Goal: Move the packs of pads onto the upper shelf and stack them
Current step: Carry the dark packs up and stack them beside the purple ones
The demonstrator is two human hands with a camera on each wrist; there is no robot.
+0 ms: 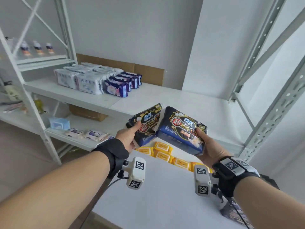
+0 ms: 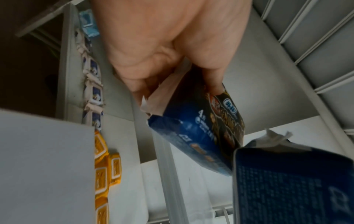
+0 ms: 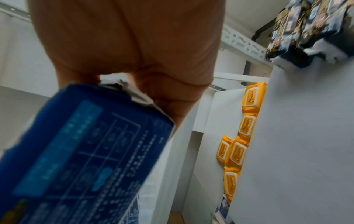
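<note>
My left hand [image 1: 130,134] grips a dark navy pack of pads [image 1: 146,124] by its near end, thumb on top. My right hand [image 1: 206,142] grips a second, like pack [image 1: 179,129] from its right end. Both packs hang side by side, tilted, just in front of the upper shelf [image 1: 189,103]. In the left wrist view the fingers [image 2: 214,78] pinch the first pack [image 2: 201,136], with the second pack [image 2: 287,189] at lower right. The right wrist view shows the blue back of the second pack [image 3: 80,159] under the fingers [image 3: 176,97]. More dark packs [image 3: 310,25] lie on the white table [image 3: 296,136].
White and purple pad packs [image 1: 99,78] stand in rows at the shelf's back left, before cardboard [image 1: 132,65]. Yellow wipe packs [image 1: 165,154] lie at the table's far edge. A lower shelf [image 1: 74,138] holds small packets and a box. Metal uprights [image 1: 272,116] stand on the right.
</note>
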